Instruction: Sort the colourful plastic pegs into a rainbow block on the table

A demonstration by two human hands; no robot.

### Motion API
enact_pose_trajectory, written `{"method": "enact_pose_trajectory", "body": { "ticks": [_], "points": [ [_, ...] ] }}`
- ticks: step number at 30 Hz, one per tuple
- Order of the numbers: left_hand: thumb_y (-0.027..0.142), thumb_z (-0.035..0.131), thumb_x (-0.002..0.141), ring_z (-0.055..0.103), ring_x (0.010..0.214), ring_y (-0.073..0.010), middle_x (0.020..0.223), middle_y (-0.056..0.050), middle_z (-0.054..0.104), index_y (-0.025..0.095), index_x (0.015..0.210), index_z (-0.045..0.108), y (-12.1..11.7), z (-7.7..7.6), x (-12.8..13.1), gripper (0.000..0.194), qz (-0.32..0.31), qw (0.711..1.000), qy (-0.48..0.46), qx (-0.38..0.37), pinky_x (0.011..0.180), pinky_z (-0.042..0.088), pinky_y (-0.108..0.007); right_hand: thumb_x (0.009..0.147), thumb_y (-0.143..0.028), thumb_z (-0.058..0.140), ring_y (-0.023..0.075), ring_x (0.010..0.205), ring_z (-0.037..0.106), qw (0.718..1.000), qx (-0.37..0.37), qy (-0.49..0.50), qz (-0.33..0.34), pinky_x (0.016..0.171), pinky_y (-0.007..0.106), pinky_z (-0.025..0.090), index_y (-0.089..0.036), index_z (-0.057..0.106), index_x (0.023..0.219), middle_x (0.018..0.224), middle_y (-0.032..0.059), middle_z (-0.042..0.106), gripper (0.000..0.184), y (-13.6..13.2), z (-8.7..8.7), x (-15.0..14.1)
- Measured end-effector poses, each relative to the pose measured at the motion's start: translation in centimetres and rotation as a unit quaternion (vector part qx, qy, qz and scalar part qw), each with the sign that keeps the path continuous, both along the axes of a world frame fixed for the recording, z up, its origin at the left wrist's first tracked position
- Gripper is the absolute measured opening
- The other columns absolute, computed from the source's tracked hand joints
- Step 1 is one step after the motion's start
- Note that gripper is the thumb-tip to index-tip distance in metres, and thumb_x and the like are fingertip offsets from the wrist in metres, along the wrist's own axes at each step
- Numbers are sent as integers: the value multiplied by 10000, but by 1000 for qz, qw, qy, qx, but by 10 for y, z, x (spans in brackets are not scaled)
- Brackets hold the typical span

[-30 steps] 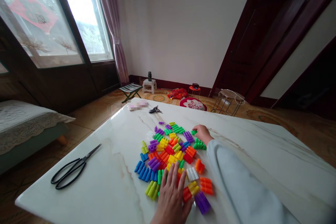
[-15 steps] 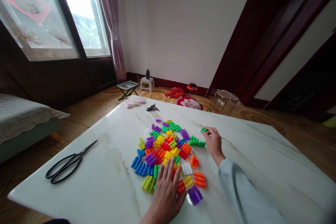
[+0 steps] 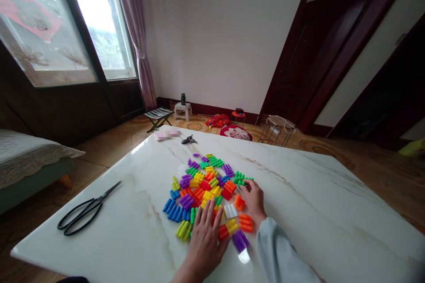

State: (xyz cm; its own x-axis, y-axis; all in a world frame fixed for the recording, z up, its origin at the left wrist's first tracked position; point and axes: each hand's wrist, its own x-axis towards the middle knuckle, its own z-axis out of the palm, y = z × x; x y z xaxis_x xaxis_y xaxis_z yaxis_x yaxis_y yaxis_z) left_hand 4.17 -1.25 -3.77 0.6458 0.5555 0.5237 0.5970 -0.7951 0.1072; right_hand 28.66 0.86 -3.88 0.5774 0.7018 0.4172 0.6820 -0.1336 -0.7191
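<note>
A heap of bright plastic building blocks (image 3: 206,195) in several colours, shaped like joined small tubes, lies on the white marbled table (image 3: 142,247). Flat on its near side rests my left hand (image 3: 206,241), fingers stretched out, covering some red and yellow blocks. At the right edge of the heap, my right hand (image 3: 255,201) has curled fingers touching the green blocks (image 3: 239,178). What sits between those fingertips is hidden. An orange block (image 3: 239,202) lies just left of that hand, and a purple block (image 3: 240,241) is nearest the table's front.
Black-handled scissors (image 3: 90,208) lie at the left. Toward the far edge are a small black plier-like tool (image 3: 189,139) and a blurred pale packet (image 3: 167,134). Beyond stand a folding stool (image 3: 159,115), a white stool (image 3: 182,110) and a wire-legged stool (image 3: 280,124).
My right hand picked up a green block, drew it to the right, then came back toward me and left to the green blocks. My left hand stays on the heap. The view has shifted slightly.
</note>
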Motion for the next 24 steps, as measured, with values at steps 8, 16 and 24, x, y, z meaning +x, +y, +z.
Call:
{"method": "enact_pose_trajectory", "body": {
  "ticks": [8, 16, 24],
  "points": [
    [403, 521, 865, 263, 1386, -328, 1522, -131, 286, 195, 1448, 328, 1, -3, 0, 648, 0, 1000, 1, 1, 1075, 284, -504, 844, -419, 520, 191, 712, 595, 995, 94, -26, -28, 680, 317, 495, -165, 619, 922, 866, 81, 651, 284, -9, -11, 4],
    [436, 514, 859, 259, 1391, -317, 1521, -99, 300, 212, 1446, 337, 1, -3, 1, 652, 2, 1000, -13, -17, 1092, 264, -497, 863, -208, 442, 170, 809, 589, 985, -31, -165, 40, 758, 280, 471, -163, 624, 959, 975, 78, 634, 210, 45, 39, -2],
    [498, 563, 788, 299, 1372, -329, 1492, -117, 354, 206, 1430, 367, 7, -7, 4, 732, -6, 999, -24, 32, 1060, 289, -486, 724, -89, 544, 234, 1107, 473, 926, -224, -257, 164, 910, 320, 401, -253, 579, 1237, 1244, 63, 548, 539, 137, 47, -22]
  ]
}}
